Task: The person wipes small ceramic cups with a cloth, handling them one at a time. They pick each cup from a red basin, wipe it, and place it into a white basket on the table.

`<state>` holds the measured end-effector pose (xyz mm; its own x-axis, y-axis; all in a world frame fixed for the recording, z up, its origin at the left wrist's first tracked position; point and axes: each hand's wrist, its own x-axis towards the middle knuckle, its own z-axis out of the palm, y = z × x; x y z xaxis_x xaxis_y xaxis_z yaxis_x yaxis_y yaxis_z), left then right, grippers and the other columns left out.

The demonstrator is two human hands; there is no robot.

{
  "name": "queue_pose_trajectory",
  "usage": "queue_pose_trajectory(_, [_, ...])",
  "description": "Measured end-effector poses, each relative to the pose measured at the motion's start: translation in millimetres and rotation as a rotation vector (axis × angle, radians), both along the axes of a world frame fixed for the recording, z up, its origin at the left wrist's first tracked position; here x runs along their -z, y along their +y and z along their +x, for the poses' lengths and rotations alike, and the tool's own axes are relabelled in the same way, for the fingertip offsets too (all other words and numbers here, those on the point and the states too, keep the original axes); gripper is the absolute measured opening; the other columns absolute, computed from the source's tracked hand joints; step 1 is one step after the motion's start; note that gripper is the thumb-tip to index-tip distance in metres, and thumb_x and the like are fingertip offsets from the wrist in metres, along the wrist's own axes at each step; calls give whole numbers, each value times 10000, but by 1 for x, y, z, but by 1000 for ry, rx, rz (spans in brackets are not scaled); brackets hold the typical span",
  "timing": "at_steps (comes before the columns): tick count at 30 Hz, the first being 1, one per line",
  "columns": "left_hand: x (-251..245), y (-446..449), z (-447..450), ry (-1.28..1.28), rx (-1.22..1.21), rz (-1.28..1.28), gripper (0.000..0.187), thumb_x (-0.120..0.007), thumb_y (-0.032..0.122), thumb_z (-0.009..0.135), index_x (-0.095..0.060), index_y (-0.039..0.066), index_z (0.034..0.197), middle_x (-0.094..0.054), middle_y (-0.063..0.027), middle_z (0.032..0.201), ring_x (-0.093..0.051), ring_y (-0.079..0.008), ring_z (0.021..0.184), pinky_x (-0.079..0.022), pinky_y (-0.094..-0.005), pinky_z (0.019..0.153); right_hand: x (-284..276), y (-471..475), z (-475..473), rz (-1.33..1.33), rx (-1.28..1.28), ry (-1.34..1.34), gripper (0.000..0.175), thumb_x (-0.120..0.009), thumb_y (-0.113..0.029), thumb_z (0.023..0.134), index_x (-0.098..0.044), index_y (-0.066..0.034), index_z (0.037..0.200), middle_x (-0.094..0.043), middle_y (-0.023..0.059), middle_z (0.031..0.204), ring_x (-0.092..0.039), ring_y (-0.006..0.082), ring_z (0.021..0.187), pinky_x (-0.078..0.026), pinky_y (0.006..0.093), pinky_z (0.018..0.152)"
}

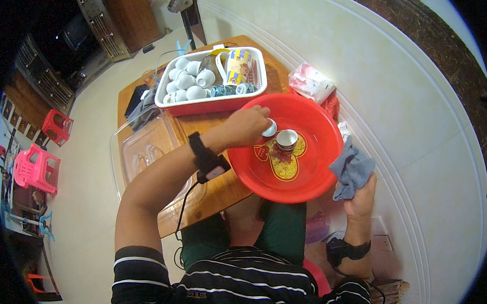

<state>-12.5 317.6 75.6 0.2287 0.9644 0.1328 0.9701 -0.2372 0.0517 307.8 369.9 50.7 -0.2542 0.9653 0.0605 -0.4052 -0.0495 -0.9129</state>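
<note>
My left hand (248, 125) reaches over the left side of a red plastic basin (320, 161), its fingers at a small white cup (269, 128); whether they grip it is hidden behind the hand. Beside that cup, another small cup (287, 138) stands upright on the basin's patterned bottom. At the basin's right rim, my right hand (360, 198) holds a grey-blue cloth (351, 167). Behind the basin, a red and white dish tub (211, 108) holds several white cups (185, 81), patterned blue-green cups (222, 90) and a mug with a cartoon print (238, 66).
The wooden table (206, 129) bears a clear plastic lid (145, 150) at the left and a dark cloth (146, 111) beside the tub. Plastic bags (312, 84) lie between the basin and the tiled wall (421, 115). Pink (34, 169) and red (57, 126) stools stand on the floor.
</note>
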Motion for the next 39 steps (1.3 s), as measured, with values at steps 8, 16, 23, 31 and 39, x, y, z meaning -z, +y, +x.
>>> queue_pose_trajectory(8, [35, 11, 8, 242, 73, -13, 108, -641, 142, 779, -677, 47, 817, -653, -94, 881, -638, -303, 873, -549, -404, 723, -1, -7, 16, 0, -183, 96, 324, -642, -134, 908, -565, 16, 1185, -637, 66, 1042, -629, 140, 829, -537, 277, 691])
queue_pose_trajectory(16, [9, 0, 2, -395, 294, -741, 169, -667, 103, 753, -678, 19, 900, -683, -159, 858, -654, -344, 827, -503, -439, 705, -15, -16, 2, -27, -150, 61, 254, -643, -114, 895, -576, 17, 1101, -647, 112, 861, -608, 178, 578, -502, 288, 482])
queue_pose_trajectory(23, [14, 0, 4, -209, -197, -406, 111, -654, 81, 810, -663, -6, 878, -666, -97, 778, -619, -208, 737, -495, -377, 684, -27, -26, -12, 124, -190, -4, 246, -652, -85, 885, -611, 8, 1109, -640, 35, 1006, -603, 105, 902, -511, 260, 800])
queue_pose_trajectory(31, [3, -25, 34, -1561, -233, -363, 143, -610, 109, 938, -656, 53, 1061, -677, -11, 917, -632, -105, 776, -549, -282, 666, -45, -2, -60, 648, -248, -480, 495, -679, -131, 784, -548, 19, 1236, -541, 183, 1246, -545, 274, 1165, -425, 404, 1014])
queue_pose_trajectory(39, [-10, -39, 88, -1753, -161, 73, 81, -569, 0, 929, -632, -9, 979, -635, -42, 855, -639, -133, 767, -543, -290, 639, -28, -11, -127, 795, -130, -390, 318, -535, -198, 945, -585, 16, 1176, -622, 192, 1075, -614, 337, 972, -498, 432, 845])
